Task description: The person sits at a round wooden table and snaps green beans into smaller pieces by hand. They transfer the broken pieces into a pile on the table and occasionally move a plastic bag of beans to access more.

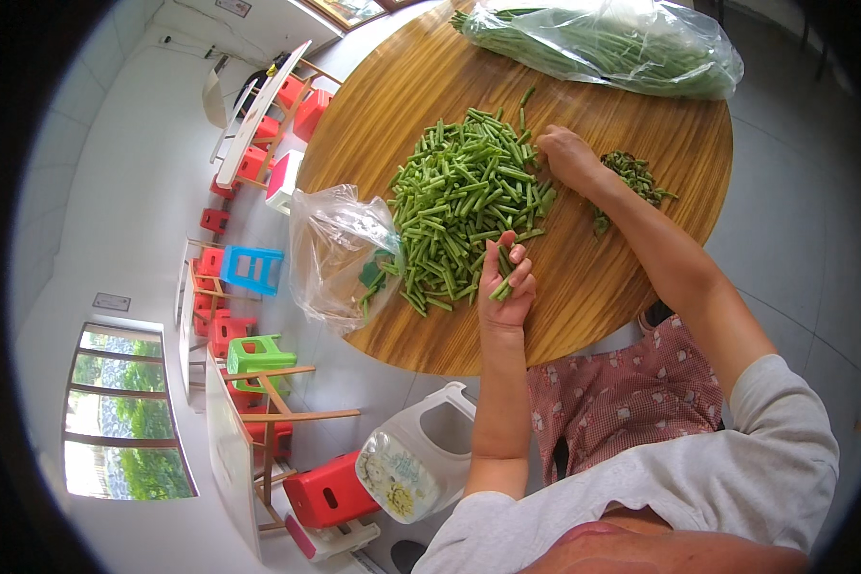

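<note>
On the round wooden table lies a heap of green bean pieces, short snapped lengths of what look like long beans. My left hand, palm up at the near edge of this heap, has its fingers curled around a few bean pieces. My right hand is closed, knuckles up, by the heap's right side; its fingertips are hidden, so I cannot tell whether it holds anything. Beneath and right of my right forearm is a smaller pile of dark, brownish bean scraps.
Whole long beans in a clear plastic bag lie at the table's far edge. Another clear plastic bag hangs over the left edge. A white stool, a red stool, a blue stool and white-topped tables stand to the left.
</note>
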Available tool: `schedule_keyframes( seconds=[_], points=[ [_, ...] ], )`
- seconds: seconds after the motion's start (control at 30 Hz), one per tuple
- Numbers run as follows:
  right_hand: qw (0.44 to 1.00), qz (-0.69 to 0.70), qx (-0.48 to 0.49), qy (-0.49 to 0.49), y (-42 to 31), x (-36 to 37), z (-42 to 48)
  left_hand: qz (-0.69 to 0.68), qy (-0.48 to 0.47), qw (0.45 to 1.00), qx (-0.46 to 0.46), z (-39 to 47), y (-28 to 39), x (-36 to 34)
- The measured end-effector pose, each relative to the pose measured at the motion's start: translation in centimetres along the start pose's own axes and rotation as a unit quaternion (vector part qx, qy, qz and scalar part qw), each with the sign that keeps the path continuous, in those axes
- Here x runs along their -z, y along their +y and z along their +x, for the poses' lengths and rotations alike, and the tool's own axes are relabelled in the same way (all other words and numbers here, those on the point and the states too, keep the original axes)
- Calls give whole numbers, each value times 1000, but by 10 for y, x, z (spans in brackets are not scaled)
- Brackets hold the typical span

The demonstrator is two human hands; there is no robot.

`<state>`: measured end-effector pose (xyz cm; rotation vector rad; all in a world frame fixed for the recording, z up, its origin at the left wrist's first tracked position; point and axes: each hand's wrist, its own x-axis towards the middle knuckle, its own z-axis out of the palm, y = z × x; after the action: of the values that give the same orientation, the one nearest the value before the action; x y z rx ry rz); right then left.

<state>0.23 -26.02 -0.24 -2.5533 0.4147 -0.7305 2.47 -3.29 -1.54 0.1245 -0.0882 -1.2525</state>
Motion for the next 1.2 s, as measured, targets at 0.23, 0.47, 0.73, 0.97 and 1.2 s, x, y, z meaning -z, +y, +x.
schedule_keyframes(
  seconds=[0.23, 0.47, 0.73, 0.97, 1.2],
  points=[
    [905, 414, 30, -90, -48, 39, -15, -11, 87, 996, -22, -2, -2, -19],
    [981, 164, 92, 37, -34, 15, -20, -8, 23, 1000, -6, -1, 0, -5],
    [988, 137, 25, 65, -31, 2, -20, 47, 48, 998, -15, -3, -3, -13],
    [853, 498, 35, -151, -65, 29, -25, 107, 149, 981, -59, -2, -5, -25],
    [983, 162, 80, 25, -46, 12, -28, 40, 59, 997, -43, -2, -6, -14]
  ],
)
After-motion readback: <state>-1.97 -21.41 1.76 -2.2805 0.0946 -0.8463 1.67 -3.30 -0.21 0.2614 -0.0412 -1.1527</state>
